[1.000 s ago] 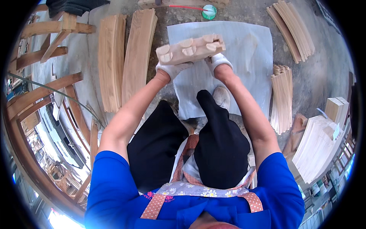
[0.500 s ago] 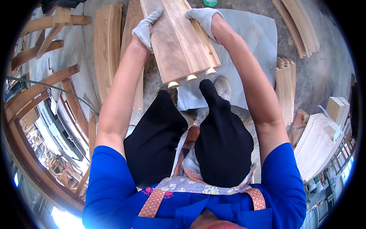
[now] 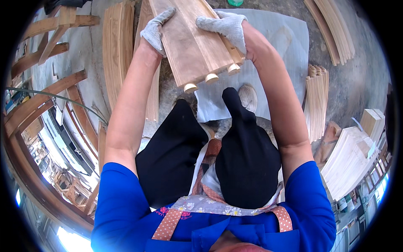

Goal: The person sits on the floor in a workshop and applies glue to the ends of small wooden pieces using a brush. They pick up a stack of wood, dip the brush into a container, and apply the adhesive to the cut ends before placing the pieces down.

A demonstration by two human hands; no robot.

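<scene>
In front of me I hold a light-brown wooden panel (image 3: 191, 48), its far end cut off by the top of the picture. Three pale, rounded wooden pegs (image 3: 211, 78) stick out along the end facing me. My left hand (image 3: 157, 32), in a grey work glove, is closed on the panel's left edge, with some fingers hidden behind it. On the other side my gloved right hand (image 3: 224, 28) grips the right edge, its fingers reaching across the top face. The panel is slanted, its near end turned toward the right.
A pale sheet (image 3: 277, 63) covers the floor beneath. Long boards (image 3: 114, 59) lie at left, with more board stacks (image 3: 329, 31) at far right. A bundle of strips (image 3: 316, 103) and whitish boards (image 3: 348, 161) stand to my right. Brown wooden frames (image 3: 50, 96) fill the left side.
The panel has shifted slightly to the left and turned a little. My right hand now reaches further over its top face; my left hand has moved slightly left with it.
</scene>
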